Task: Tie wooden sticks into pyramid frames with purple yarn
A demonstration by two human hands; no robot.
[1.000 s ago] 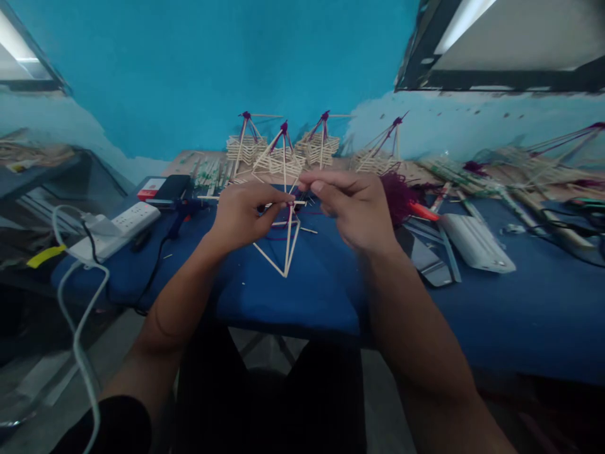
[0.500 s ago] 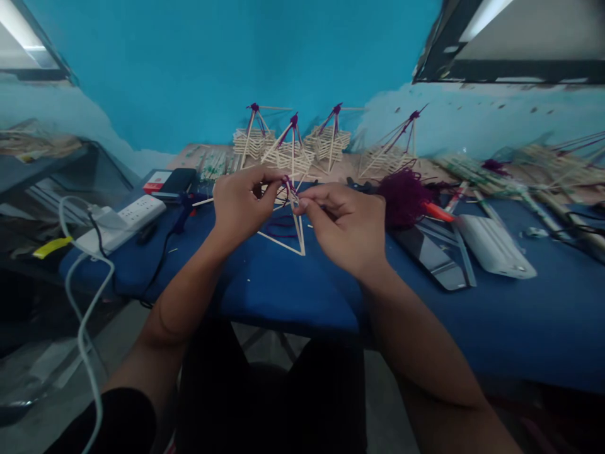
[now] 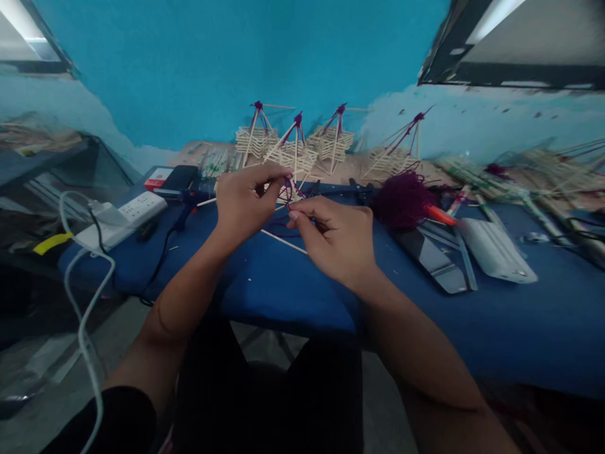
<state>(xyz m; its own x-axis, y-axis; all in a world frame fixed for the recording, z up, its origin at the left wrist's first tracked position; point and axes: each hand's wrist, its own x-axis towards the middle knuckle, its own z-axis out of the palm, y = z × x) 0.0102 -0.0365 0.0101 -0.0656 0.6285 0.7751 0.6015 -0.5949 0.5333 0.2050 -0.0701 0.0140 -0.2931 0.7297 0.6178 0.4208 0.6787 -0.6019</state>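
Both left hand and right hand pinch purple yarn left of the yarn bundle: seemingly knotting, tightening likely needed.

Pwr strip L on tbl, yarn bundle R, stick models behind.

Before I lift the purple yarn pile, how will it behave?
The yarn pile will probably flop, since its thin strands lie loose. It should feel light for its size, looking fluffy rather than packed. Strands may snag the orange object, which seems to touch it.
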